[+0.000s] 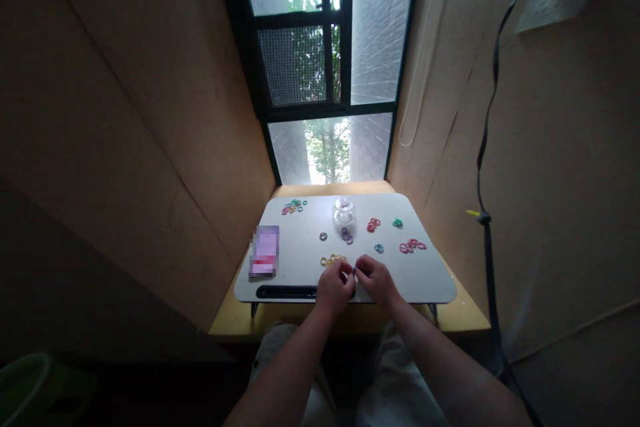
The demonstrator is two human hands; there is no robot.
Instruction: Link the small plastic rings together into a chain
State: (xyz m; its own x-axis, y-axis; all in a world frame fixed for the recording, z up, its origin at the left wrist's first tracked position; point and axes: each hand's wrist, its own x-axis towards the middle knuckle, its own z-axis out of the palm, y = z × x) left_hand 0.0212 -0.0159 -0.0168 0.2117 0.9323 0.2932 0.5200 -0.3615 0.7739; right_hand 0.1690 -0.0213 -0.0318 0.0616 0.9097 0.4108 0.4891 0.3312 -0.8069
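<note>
My left hand (pixel 336 287) and my right hand (pixel 374 278) meet over the front of a white folding table (pixel 295 270). Their fingers are pinched around a tiny bluish thing (pixel 355 269) between them, too small to name. Just behind my left hand lie yellow rings (pixel 333 258). Farther back are purple rings (pixel 347 235), a dark ring (pixel 323 237) and blue rings (pixel 379 248). Red rings (pixel 373 225), pinkish-red rings (pixel 413 246) and green rings (pixel 397 222) lie to the right. A mixed-colour pile (pixel 293 207) sits at the back left.
A clear jar (pixel 344 212) stands at the back middle. At the left lies a blurred pink-purple object (pixel 265 251). A black slot (pixel 286 291) runs along the front edge. Walls flank the table, a window (pixel 327 147) is behind, and a black cable (pixel 487 240) hangs right.
</note>
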